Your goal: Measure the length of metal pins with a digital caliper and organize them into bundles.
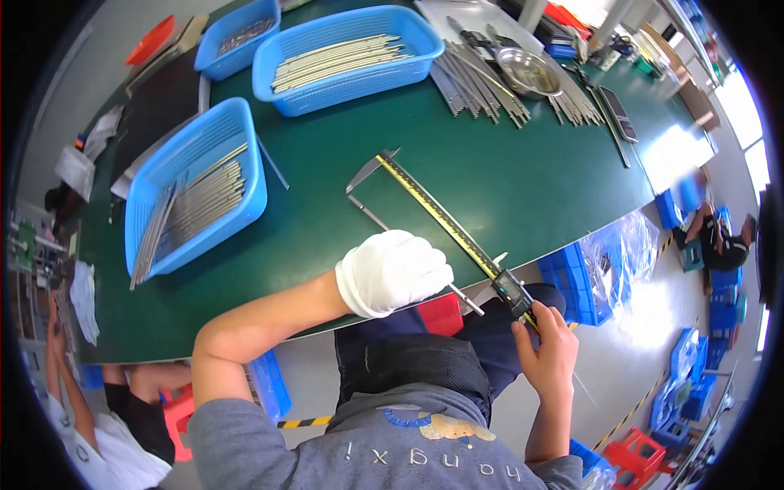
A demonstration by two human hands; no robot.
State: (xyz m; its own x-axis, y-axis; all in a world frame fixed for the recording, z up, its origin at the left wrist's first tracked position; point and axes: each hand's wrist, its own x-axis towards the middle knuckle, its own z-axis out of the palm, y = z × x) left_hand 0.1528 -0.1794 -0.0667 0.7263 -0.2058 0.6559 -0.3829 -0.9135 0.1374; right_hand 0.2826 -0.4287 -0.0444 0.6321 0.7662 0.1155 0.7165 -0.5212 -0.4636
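My left hand, in a white glove, is closed around a thin metal rod near the front edge of the table. Both ends of the rod stick out past the glove. Its far end lies by the jaw of a long digital caliper, though I cannot tell whether they touch. The caliper slants from the middle of the table toward me, with its display block close to the rod's near end. Bare, my right hand grips the caliper at that block, with thumb and fingers around it.
Blue baskets hold metal rods at the left and at the back; a smaller one stands behind. Loose rods, a metal bowl and a phone-like device lie at the back right. Other people sit at both sides.
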